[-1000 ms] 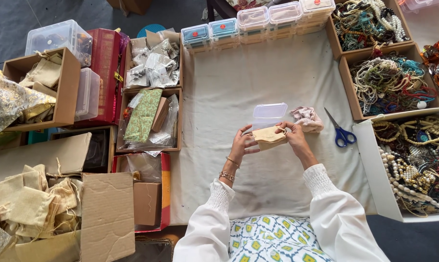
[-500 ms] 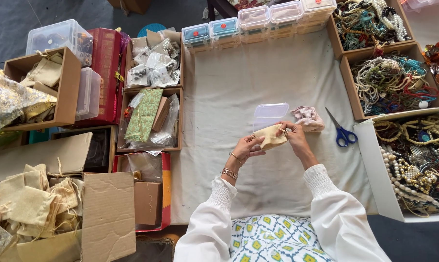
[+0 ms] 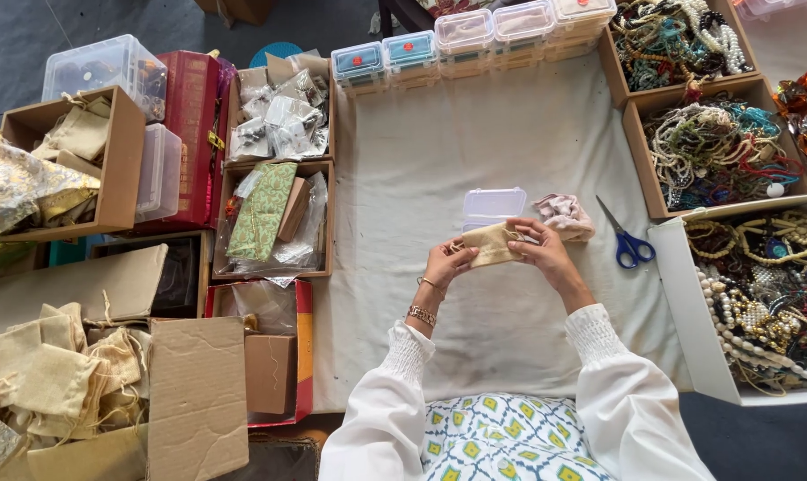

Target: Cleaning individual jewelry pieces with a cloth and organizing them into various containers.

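Left hand (image 3: pixel 445 264): fingers pinched on the left end of a tan pouch (image 3: pixel 492 243), held above the cloth (image 3: pixel 421 178).
Right hand (image 3: pixel 546 252): fingers closed on the pouch's right end, at the drawstring.
Progress: pouch in hand and seemingly being drawn shut; contents hidden, so fill not judged. Heap of spare pouches (image 3: pixel 38 374) at near left looks unused.
Near left: flat cardboard sheet (image 3: pixel 196 396); small brown carton (image 3: pixel 270 372) in a red-edged tray.
Just beyond hands: clear lidded case (image 3: pixel 492 205); pink fabric bundle (image 3: pixel 564 216); blue-handled scissors (image 3: pixel 628 239).
Right: white box (image 3: pixel 688 294) and two brown boxes (image 3: pixel 639 134) of bead strings.
Left middle: brown box with green bag (image 3: pixel 262 209); red case (image 3: pixel 189 125), gold clasp.
Far: row of clear tubs (image 3: pixel 466 31), two blue-lidded, red round stickers on top.
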